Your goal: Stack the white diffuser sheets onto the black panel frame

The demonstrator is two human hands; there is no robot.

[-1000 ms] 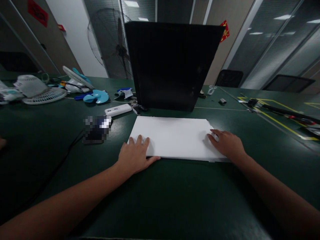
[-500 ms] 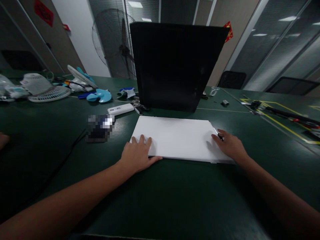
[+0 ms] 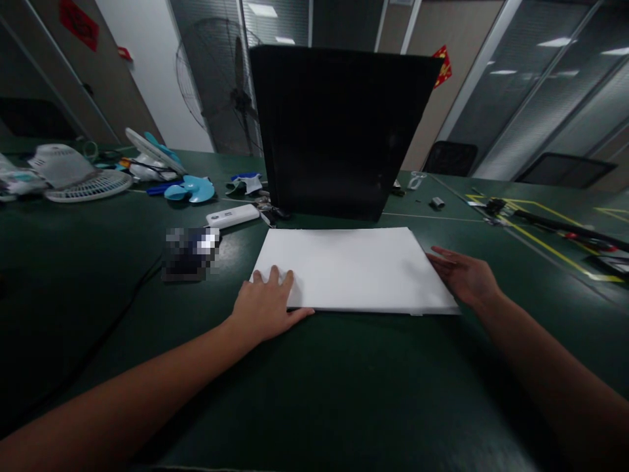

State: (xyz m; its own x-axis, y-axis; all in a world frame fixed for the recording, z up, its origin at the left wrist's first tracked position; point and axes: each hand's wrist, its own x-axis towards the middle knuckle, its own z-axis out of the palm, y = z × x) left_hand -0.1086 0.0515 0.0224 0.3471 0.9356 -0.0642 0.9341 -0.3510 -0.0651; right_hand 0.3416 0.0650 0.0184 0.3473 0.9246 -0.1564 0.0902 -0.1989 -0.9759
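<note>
A flat white rectangular sheet or board (image 3: pixel 348 269) lies on the dark green table (image 3: pixel 314 393). Spread over its front left corner is my left hand (image 3: pixel 268 305), its fingers apart and its thumb along the front edge. My right hand (image 3: pixel 464 278) stands at the right edge of the board, palm turned towards it and fingers stretched out, with nothing visible in it. Whether its fingertips touch the edge I cannot tell.
Behind the board stands a large black panel (image 3: pixel 339 131). A white device (image 3: pixel 232 216), a blue fan blade (image 3: pixel 191 189) and a white fan grille (image 3: pixel 88 185) lie to the left. A black rod (image 3: pixel 550 223) lies to the right.
My right hand has turned palm inwards and come off the board's top to its right side. The thin dark object at its fingers no longer shows. My left hand stays on the board.
</note>
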